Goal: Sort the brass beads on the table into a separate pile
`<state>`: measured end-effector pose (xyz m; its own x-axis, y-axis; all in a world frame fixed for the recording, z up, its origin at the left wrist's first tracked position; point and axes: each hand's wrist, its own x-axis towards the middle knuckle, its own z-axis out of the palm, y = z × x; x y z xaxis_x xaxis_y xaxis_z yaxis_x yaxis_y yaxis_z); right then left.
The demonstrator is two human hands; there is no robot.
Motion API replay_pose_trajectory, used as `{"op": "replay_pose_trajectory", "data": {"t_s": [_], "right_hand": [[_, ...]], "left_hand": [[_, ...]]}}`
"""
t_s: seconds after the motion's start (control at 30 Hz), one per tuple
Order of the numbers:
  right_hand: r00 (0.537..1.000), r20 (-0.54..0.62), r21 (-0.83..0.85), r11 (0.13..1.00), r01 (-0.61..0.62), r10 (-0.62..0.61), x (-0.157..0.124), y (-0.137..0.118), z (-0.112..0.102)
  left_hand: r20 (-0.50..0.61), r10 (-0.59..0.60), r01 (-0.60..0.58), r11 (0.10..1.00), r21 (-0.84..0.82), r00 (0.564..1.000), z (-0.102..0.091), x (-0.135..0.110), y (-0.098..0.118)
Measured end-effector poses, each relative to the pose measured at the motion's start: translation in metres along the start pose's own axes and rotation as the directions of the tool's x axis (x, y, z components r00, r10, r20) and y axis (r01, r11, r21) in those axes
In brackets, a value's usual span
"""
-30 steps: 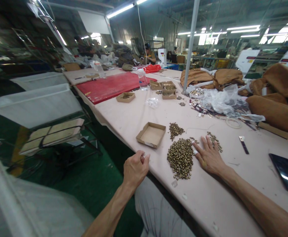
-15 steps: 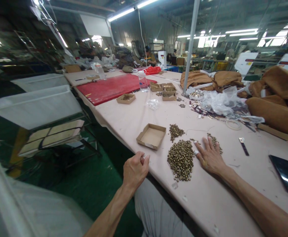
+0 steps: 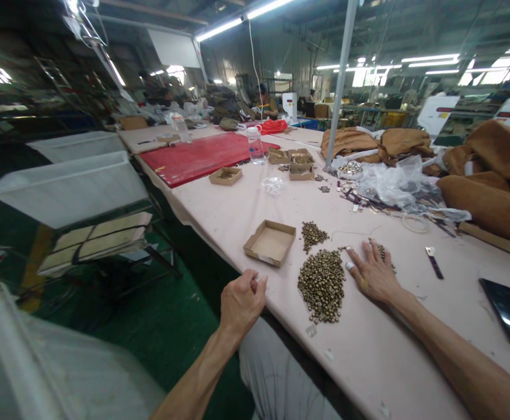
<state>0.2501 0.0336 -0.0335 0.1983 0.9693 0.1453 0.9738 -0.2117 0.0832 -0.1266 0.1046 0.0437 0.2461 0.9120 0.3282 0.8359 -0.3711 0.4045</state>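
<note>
My right hand (image 3: 374, 273) lies flat with fingers spread, its fingertips over a small patch of brass-coloured metal studs (image 3: 382, 252), partly covering them. White wraps show on its thumb and a fingertip. Just left of it is the large heap of studs (image 3: 321, 286), with a smaller heap of studs (image 3: 313, 235) behind. At the table's near edge, my left hand (image 3: 243, 300) is closed, thumb against curled fingers; what is inside, if anything, is hidden. Beyond that hand sits a shallow cardboard box (image 3: 269, 240) with a bare bottom.
Small cardboard boxes (image 3: 226, 176) with metal parts stand farther back, near a clear bottle (image 3: 255, 146) and a red sheet (image 3: 202, 156). At right lie a phone (image 3: 509, 315), a dark strap (image 3: 434, 263), plastic bags (image 3: 393, 184) and brown fabric pieces (image 3: 491, 198). A metal pole (image 3: 341, 87) rises behind.
My right hand has shifted slightly over the small patch of studs, covering more of it. My left hand stays closed at the table edge. The whole view has moved a little.
</note>
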Motion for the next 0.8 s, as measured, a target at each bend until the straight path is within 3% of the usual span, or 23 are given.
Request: {"op": "replay_pose_trajectory", "data": {"t_s": [0.27, 0.43, 0.63, 0.8], "right_hand": [[1.0, 0.002, -0.001, 1.0, -0.013, 0.013, 0.015, 0.011, 0.008], [0.999, 0.001, 0.007, 0.999, -0.034, 0.034, 0.018, 0.018, 0.002], [0.988, -0.085, 0.004, 0.992, 0.128, -0.128, 0.007, 0.0, -0.015], [0.986, -0.064, 0.026, 0.988, 0.155, -0.153, 0.009, -0.012, -0.015]], "left_hand": [[0.014, -0.007, 0.007, 1.0, -0.004, 1.0, -0.002, 0.0, 0.001], [0.019, -0.01, 0.01, 1.0, -0.008, 1.0, -0.002, 0.0, 0.001], [0.016, -0.005, 0.006, 1.0, -0.007, 1.0, -0.001, -0.001, 0.0], [0.029, -0.003, 0.003, 1.0, 0.004, 1.0, -0.001, -0.001, 0.0]]}}
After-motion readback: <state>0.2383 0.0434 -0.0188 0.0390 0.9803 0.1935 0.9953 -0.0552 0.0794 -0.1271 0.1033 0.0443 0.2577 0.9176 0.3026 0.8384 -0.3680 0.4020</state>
